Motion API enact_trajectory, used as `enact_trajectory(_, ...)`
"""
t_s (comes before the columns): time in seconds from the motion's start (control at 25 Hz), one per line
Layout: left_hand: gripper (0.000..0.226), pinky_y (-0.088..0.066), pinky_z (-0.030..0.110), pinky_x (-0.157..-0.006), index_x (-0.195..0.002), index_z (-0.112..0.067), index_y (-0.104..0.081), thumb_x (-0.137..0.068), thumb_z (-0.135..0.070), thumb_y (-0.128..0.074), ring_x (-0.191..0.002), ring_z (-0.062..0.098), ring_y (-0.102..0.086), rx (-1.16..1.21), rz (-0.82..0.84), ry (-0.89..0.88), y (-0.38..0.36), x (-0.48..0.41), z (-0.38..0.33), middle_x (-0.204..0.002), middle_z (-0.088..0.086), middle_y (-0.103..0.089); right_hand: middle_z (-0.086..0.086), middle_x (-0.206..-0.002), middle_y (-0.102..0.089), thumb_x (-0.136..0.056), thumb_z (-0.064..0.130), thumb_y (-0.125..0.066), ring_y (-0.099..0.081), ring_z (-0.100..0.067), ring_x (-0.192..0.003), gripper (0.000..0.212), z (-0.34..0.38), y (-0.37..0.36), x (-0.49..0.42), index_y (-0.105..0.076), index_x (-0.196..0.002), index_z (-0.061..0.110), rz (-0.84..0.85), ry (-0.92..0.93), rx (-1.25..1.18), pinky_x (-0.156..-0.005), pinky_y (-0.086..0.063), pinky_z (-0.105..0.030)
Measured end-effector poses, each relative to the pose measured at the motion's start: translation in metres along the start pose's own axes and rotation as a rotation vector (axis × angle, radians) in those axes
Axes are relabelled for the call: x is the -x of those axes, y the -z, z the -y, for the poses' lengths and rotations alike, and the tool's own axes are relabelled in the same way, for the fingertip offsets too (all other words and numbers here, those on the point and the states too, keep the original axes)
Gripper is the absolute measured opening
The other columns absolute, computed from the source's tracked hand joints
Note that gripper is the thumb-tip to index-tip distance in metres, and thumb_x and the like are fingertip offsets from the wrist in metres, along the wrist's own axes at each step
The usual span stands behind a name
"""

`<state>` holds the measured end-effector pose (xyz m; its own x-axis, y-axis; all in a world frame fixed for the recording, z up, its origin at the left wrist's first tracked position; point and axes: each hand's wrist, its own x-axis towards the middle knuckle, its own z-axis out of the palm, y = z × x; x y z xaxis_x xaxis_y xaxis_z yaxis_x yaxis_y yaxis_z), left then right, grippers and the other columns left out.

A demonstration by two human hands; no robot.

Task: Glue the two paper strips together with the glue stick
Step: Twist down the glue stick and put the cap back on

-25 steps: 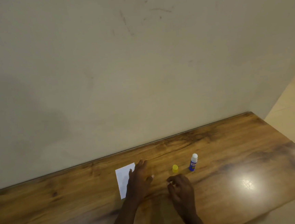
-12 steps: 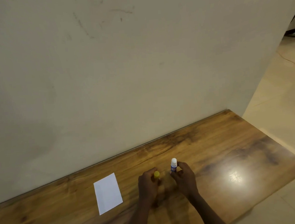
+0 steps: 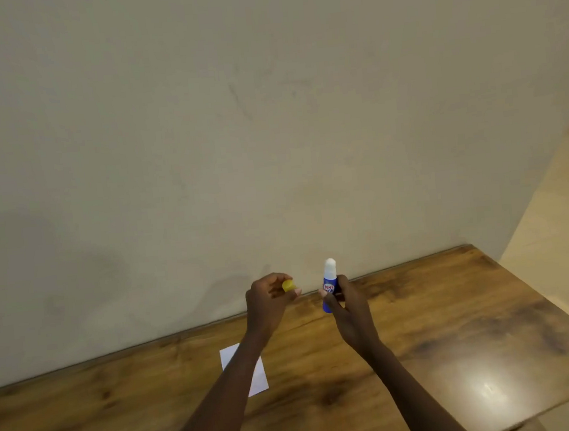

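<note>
**Cap off, glue stick raised in both hands above the table**

The right hand (image 3: 349, 307) grips the glue stick (image 3: 328, 285) around its blue body, thumb and fingers wrapped at the label; the stick stands nearly upright, its white tip pointing up and bare, lifted clear of the wooden table (image 3: 458, 330) and seen against the lower edge of the beige wall (image 3: 269, 130); the left hand (image 3: 266, 302) is closed around the yellow cap (image 3: 288, 285), pinching it between thumb and fingertips so that only part of the cap shows above the knuckles; cap and stick are apart, level with each other, a gap of bare wall and table edge between them; both forearms reach forward from the bottom of the view, the left one crossing over the white paper (image 3: 261, 377), which lies flat on the table near its middle; the arm hides much of the sheet, so whether it is one strip, two strips stacked, or a joined pair cannot be told; only a top-left corner and a lower right portion show; a bright reflection of light sits on the tabletop at the right (image 3: 487, 390), and pale floor (image 3: 566, 225) shows beyond the table's right end.
</note>
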<state>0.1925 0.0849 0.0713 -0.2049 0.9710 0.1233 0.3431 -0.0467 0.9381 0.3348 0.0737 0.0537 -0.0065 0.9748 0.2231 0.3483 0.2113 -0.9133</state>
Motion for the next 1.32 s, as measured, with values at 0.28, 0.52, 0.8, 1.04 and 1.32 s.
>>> enact_trajectory(0.28, 0.01, -0.047, 0.036, -0.084, -0.091, -0.009, -0.063, -0.086, -0.011, -0.055, -0.088, 0.021, -0.057, 0.094, -0.182, -0.118, 0.128, -0.017, -0.105, -0.092, 0.008, -0.064, -0.006, -0.082, -0.054, -0.09, 0.019, -0.05, -0.045, -0.01, -0.065, 0.019, 0.148, -0.02, -0.026, -0.053, -0.099, 0.002, 0.034, 0.232, -0.087, -0.056, -0.037, -0.01)
enact_trajectory(0.52, 0.024, -0.042, 0.037, -0.094, -0.08, -0.018, -0.046, -0.096, -0.014, -0.029, -0.098, 0.023, -0.057, 0.287, -0.011, -0.06, 0.164, 0.014, -0.157, -0.099, 0.009, -0.058, -0.006, -0.079, -0.052, -0.09, 0.029, -0.047, -0.049, -0.017, -0.061, 0.02, 0.214, -0.041, -0.014, -0.052, -0.092, 0.009, 0.086, 0.245, -0.22, -0.056, -0.042, -0.026)
enact_trajectory(0.8, 0.032, -0.05, 0.025, -0.067, -0.107, -0.006, -0.041, -0.09, -0.032, -0.049, -0.077, 0.017, -0.057, 0.453, 0.065, -0.081, 0.17, 0.027, -0.181, -0.093, 0.012, -0.053, -0.003, -0.083, -0.054, -0.09, 0.02, -0.049, -0.052, -0.012, -0.056, 0.016, 0.248, -0.06, 0.003, -0.049, -0.101, 0.008, 0.15, 0.229, -0.437, -0.049, -0.044, -0.015)
enact_trajectory(1.04, 0.032, -0.05, 0.026, -0.068, -0.104, 0.002, -0.055, -0.088, -0.026, -0.053, -0.075, 0.02, -0.055, 0.334, 0.026, -0.128, 0.178, 0.029, -0.183, -0.085, 0.01, -0.056, -0.004, -0.08, -0.056, -0.086, 0.014, -0.056, -0.056, -0.008, -0.053, 0.016, 0.254, -0.064, 0.011, -0.049, -0.1, 0.009, 0.188, 0.25, -0.517, -0.05, -0.047, -0.013)
enact_trajectory(1.32, 0.019, -0.049, 0.017, -0.074, -0.091, -0.015, -0.056, -0.094, -0.023, -0.04, -0.078, 0.011, -0.054, 0.533, -0.036, -0.266, 0.182, 0.027, -0.183, -0.086, -0.002, -0.057, -0.002, -0.057, -0.065, -0.088, 0.056, -0.03, -0.055, -0.01, -0.045, 0.057, 0.251, -0.05, 0.013, -0.063, -0.083, 0.01, 0.435, -0.182, -0.841, -0.047, -0.05, -0.019)
